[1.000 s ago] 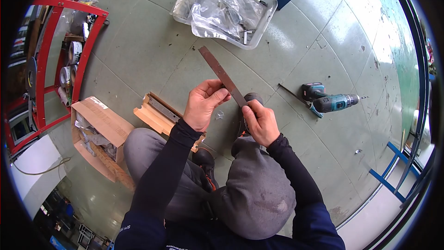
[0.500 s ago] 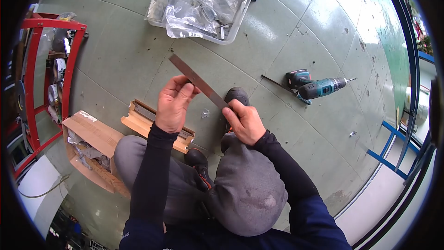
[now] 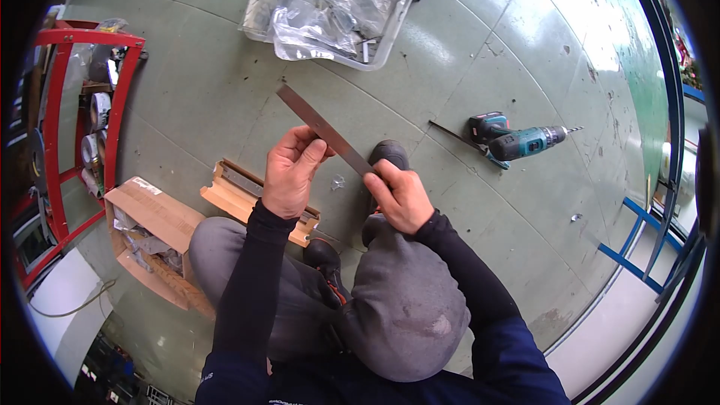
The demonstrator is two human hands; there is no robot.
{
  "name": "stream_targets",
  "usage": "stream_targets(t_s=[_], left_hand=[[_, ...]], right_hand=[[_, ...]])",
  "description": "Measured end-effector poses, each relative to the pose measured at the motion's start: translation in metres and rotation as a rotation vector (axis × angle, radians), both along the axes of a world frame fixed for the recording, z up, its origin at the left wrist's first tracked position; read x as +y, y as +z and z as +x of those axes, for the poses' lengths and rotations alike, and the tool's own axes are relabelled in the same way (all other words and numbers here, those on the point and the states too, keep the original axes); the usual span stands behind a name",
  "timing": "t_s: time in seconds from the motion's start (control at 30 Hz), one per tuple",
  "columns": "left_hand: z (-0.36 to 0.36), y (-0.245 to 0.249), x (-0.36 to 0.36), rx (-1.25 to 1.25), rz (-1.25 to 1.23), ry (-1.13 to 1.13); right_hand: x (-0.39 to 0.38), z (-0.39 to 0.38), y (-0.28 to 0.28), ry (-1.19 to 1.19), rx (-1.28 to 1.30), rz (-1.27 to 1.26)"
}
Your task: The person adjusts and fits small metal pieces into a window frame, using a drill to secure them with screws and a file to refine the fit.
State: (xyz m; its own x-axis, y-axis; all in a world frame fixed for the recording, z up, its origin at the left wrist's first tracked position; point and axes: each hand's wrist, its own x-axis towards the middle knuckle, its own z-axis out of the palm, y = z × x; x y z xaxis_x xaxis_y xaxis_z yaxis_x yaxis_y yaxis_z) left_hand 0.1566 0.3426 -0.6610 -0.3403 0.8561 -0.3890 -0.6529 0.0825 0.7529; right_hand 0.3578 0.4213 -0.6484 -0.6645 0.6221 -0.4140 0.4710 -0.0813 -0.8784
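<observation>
A flat metal strip (image 3: 339,144) lies slantwise across the space between my two hands, above the floor. My left hand (image 3: 294,172) pinches with its thumb and curled fingers at the strip's lower edge, near the middle. Around the strip's near right end, my right hand (image 3: 406,196) is closed, thumb on top. The strip's far end sticks out bare beyond my left hand. Below my left forearm, a long, narrow open cardboard box (image 3: 229,196) rests on the floor with grey metal pieces inside.
A cordless drill (image 3: 517,141) lies on the floor to the right, beside a thin dark rod (image 3: 454,135). Ahead stands a white plastic bin (image 3: 390,43) holding clear bags. At left are an open carton (image 3: 161,214) and a red metal rack (image 3: 120,112).
My left hand has shifted slightly right, along the strip toward my right hand. The whole view has also drifted a little; both hands stay at the strip.
</observation>
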Motion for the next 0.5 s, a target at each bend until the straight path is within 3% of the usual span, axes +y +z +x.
stream_targets(t_s=[0.2,0.5], left_hand=[[0.009,-0.001,-0.001,-0.063,-0.026,0.006],[0.005,-0.001,0.002,0.091,-0.040,0.108]], right_hand=[[0.006,-0.008,0.005,0.000,0.009,-0.013],[0.002,-0.008,-0.004,0.022,-0.017,0.017]])
